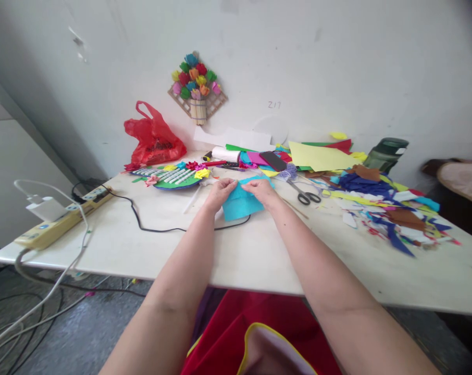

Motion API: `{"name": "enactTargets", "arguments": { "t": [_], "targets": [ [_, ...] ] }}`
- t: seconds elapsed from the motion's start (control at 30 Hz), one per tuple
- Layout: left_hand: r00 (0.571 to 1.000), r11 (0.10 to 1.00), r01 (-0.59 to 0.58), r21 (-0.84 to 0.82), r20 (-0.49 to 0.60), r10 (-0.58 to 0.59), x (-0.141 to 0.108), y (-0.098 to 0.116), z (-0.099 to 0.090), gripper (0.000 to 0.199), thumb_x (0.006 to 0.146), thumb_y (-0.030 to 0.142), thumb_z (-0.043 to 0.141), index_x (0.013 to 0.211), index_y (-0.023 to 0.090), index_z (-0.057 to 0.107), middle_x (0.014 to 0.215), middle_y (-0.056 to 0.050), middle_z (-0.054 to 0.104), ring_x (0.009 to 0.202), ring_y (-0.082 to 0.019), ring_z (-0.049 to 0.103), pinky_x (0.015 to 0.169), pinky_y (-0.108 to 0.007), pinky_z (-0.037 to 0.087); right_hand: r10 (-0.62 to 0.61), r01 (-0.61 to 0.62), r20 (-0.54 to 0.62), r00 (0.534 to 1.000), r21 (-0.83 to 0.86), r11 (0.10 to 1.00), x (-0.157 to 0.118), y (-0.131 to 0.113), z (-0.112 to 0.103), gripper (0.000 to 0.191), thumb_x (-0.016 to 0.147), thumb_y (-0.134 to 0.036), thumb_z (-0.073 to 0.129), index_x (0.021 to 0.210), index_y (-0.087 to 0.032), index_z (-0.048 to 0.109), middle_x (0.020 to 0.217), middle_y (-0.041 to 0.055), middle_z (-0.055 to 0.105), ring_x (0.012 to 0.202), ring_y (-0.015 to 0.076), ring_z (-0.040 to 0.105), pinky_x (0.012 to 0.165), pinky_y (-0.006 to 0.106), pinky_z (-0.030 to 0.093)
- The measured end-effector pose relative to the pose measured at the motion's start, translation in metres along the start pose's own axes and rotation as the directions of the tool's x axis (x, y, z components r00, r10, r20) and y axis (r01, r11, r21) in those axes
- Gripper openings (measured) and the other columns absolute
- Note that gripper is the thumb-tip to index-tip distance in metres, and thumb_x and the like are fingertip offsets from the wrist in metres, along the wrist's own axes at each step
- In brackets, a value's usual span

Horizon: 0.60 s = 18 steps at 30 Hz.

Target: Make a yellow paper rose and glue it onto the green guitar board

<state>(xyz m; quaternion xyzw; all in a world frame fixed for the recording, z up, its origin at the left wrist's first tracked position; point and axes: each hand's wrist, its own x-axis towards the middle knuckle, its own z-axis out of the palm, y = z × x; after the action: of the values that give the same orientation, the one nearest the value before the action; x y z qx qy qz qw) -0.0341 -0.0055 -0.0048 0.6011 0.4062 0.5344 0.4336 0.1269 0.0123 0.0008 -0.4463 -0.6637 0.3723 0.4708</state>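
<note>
A sheet of light-blue crepe paper (239,203) is held just above the white table in front of me. My left hand (221,192) pinches its upper left edge, and my right hand (260,189) grips it near the upper right. Creases run across the sheet between the two hands. Black-handled scissors (308,198) lie to the right of my right hand. Left of my left hand is a green and blue board (173,179) bearing white rolled sticks and small coloured paper flowers. A thin white stick (191,200) rests between that board and my left hand.
A power strip (60,224) with a white charger and cables sits at the left edge. A black cable (138,216) crosses the table. Paper scraps (408,219) pile up at right, before a dark green bottle (386,154). A red plastic bag (153,138) stands behind.
</note>
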Motion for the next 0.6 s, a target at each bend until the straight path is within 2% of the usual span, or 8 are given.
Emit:
{"name": "enactTargets", "arguments": {
  "t": [0.27,0.6],
  "targets": [
    [0.996,0.994,0.084,-0.067,0.028,-0.082,-0.0031,0.0015,0.0007,0.041,0.059,0.050,0.074,0.064,0.015,0.053,0.050,0.006,0.042,0.043,-0.005,0.034,0.042,-0.021,0.022,-0.051,0.052,0.022,0.998,-0.032,0.998,-0.0030,-0.0065,0.0001,0.021,0.058,-0.035,0.063,0.050,-0.016,0.058,0.049,-0.0039,0.044,0.053,0.0093,0.036,0.053,0.025,0.030],
    [0.995,0.993,0.095,-0.064,0.039,-0.092,-0.0044,0.0055,0.0003,0.040,0.058,0.049,0.074,0.064,0.016,0.051,0.049,0.006,0.041,0.043,-0.005,0.034,0.042,-0.021,0.022,-0.147,0.153,0.072,0.987,-0.099,0.983,-0.0018,-0.0045,0.0008,0.025,0.061,-0.036,0.058,0.046,-0.017,0.051,0.050,-0.0033,0.041,0.055,0.0098,0.037,0.055,0.025,0.031]
  ]
}}
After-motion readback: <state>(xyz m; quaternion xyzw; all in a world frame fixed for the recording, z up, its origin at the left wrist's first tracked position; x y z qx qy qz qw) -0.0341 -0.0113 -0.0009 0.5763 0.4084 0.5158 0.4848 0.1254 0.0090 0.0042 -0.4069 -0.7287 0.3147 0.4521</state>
